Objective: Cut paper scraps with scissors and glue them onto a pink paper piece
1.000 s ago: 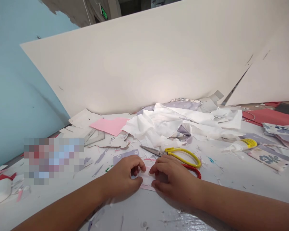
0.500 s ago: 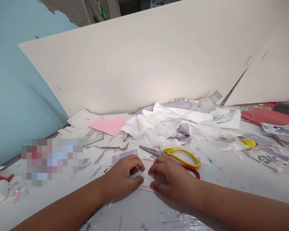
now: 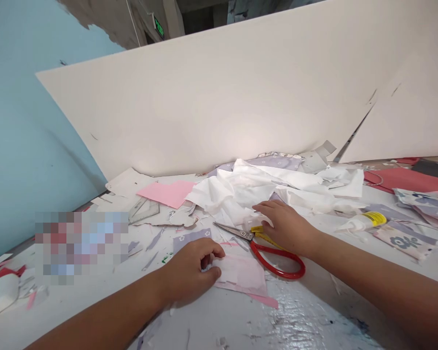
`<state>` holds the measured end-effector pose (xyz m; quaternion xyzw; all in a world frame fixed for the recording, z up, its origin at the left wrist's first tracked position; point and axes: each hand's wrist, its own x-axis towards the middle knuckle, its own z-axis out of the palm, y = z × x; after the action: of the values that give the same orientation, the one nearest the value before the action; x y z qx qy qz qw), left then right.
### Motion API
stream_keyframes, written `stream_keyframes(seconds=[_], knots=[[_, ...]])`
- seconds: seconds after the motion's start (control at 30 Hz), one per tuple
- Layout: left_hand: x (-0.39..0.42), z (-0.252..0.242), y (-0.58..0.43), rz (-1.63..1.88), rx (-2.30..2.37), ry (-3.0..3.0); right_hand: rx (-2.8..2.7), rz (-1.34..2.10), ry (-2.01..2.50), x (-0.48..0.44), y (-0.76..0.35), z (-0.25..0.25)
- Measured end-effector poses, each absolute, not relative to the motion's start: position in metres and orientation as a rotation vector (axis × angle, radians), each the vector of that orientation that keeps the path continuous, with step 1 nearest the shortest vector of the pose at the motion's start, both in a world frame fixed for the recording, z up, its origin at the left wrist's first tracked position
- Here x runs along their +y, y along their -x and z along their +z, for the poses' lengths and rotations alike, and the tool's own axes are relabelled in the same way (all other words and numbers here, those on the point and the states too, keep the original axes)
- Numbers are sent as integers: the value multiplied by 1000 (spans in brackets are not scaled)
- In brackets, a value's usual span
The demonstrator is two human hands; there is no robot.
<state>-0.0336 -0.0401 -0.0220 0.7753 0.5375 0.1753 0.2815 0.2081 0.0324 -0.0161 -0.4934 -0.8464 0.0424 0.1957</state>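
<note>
My left hand (image 3: 190, 272) rests on the table, its curled fingers pinching the left edge of a small pale pink paper piece (image 3: 243, 274). My right hand (image 3: 284, 226) lies farther back with fingers stretched out, over the yellow handle of the scissors (image 3: 229, 229). Its fingertips sit by a small clear bottle (image 3: 248, 222) and the edge of the white fabric pile (image 3: 277, 187). The red loop handle of a second pair of scissors (image 3: 279, 267) shows just in front of the right wrist.
A large white board (image 3: 222, 97) leans along the back and a blue wall (image 3: 18, 146) stands at left. Also on the table are a pink sheet (image 3: 168, 193), a glue bottle with a yellow cap (image 3: 364, 221), flower-print scraps (image 3: 404, 239), a red sheet (image 3: 404, 178) and paper bits.
My right hand left the pink paper piece and moved back and right onto the yellow scissors by the clear bottle. The paper now lies uncovered, and my left hand still pinches it.
</note>
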Motion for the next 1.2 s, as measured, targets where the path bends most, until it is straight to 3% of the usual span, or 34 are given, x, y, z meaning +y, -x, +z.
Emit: stream_keyframes(seconds=[0.17, 0.37, 0.43, 0.53, 0.6, 0.83, 1.07, 1.2], knots=[[-41, -24, 34, 543, 1416, -2154, -2466, 130, 1359, 43, -219, -21], [-42, -28, 35, 994, 1428, -2352, -2275, 320, 1345, 38, -216, -3], [-43, -29, 35, 962, 1319, -2493, -2141, 515, 1285, 34, -212, 5], [-46, -31, 34, 816, 1161, -2705, -1856, 1084, 1012, 30, -208, 12], [-47, -31, 33, 779, 1130, -2765, -1757, 1230, 970, 29, -207, 13], [-44, -33, 35, 744, 1165, -2742, -2181, 417, 1576, 43, -226, 6], [-45, -34, 34, 819, 1104, -2743, -2144, 280, 1922, 71, -309, 35], [-44, -34, 33, 839, 1089, -2748, -2160, 456, 2151, 82, -356, 24]])
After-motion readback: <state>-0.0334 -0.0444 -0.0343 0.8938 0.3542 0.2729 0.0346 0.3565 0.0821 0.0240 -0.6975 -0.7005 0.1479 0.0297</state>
